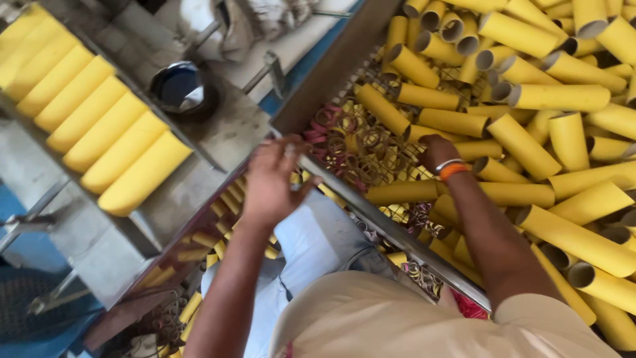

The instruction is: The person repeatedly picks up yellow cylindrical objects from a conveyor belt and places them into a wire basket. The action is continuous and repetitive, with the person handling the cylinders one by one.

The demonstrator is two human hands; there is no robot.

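Observation:
A big heap of yellow cardboard tubes (530, 132) fills a wire-mesh bin on the right. My right hand (437, 151), with a white and an orange band at the wrist, reaches down among the tubes. Its fingers curl out of sight, so whether it grips a tube is unclear. My left hand (271, 178) hovers, blurred, over the bin's metal edge rail (377, 219). Its fingers are spread and nothing is in it. Short yellow cut pieces (225, 212) lie just below it.
A slanted row of yellow tubes (93, 113) lies side by side on a grey metal machine bed at the left. A dark round cup (182, 89) sits beside it. Thin pink and brown cardboard rings (351, 139) litter the mesh.

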